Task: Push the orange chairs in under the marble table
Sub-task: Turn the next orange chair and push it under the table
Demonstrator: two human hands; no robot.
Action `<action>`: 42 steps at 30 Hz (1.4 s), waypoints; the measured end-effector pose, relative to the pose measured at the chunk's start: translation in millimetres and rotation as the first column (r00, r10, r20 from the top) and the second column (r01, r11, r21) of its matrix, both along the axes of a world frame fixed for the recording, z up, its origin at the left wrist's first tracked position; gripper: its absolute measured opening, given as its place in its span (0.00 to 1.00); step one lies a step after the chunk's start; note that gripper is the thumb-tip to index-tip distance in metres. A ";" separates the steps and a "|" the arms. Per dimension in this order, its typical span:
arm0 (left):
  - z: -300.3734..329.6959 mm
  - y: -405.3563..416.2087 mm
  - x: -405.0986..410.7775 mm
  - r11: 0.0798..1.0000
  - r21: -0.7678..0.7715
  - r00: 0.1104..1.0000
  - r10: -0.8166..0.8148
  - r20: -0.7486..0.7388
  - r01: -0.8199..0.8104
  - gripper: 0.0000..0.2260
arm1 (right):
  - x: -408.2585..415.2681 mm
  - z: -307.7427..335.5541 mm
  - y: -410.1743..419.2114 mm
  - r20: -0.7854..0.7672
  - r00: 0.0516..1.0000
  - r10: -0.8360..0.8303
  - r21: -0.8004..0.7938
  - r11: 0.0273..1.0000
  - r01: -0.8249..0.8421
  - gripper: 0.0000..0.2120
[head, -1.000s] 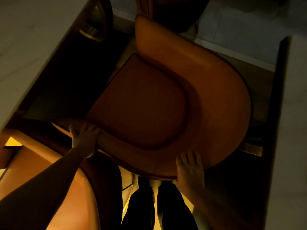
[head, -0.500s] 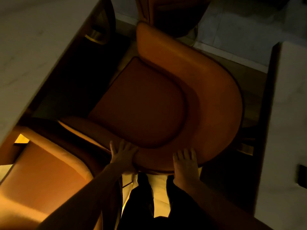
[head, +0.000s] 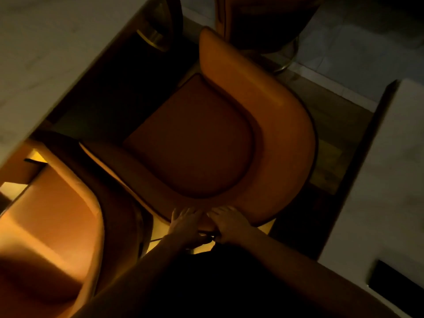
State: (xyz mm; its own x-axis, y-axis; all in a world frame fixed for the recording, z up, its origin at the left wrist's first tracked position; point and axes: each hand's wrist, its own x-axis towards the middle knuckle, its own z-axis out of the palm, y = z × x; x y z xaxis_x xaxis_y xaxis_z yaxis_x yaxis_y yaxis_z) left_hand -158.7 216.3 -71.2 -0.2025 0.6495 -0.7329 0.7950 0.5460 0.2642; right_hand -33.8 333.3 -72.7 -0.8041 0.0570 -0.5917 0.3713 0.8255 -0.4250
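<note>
An orange leather chair (head: 270, 125) with a curved back and dark seat cushion fills the middle of the head view, its open front turned toward the marble table (head: 46, 65) at the upper left. My left hand (head: 185, 223) and my right hand (head: 229, 222) lie side by side on the near rim of the chair's back, fingers fairly straight and pressing on it. The front of the seat lies in the shadow by the table's edge.
A second orange chair (head: 52, 226) stands at the lower left, close against the first. A third chair (head: 259, 21) with a round metal base is at the top. A pale counter (head: 378, 180) runs along the right. My dark trousers are below.
Both hands have slid together along the chair's back rim, the left moving right and the right moving left. The chair has shifted away from me toward the table.
</note>
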 end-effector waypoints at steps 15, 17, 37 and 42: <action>1.7 42.4 28.4 0.997 0.019 0.984 -0.074 0.162 0.072 0.40 | 51.8 35.8 94.7 0.170 0.949 0.267 0.316 0.897 -0.309 0.44; 2.9 47.8 33.5 0.994 0.041 0.984 -0.104 0.141 0.099 0.40 | 51.1 36.2 97.1 0.191 0.942 0.278 0.343 0.880 -0.329 0.47; -4.5 65.0 29.9 0.974 -0.009 0.970 -0.224 0.089 0.226 0.39 | 29.0 31.8 124.6 0.134 0.893 0.431 0.231 0.862 -0.451 0.39; -10.8 63.3 14.5 0.980 0.040 0.980 -0.194 0.042 0.192 0.40 | 11.2 30.9 129.3 0.131 0.900 0.417 0.245 0.866 -0.436 0.40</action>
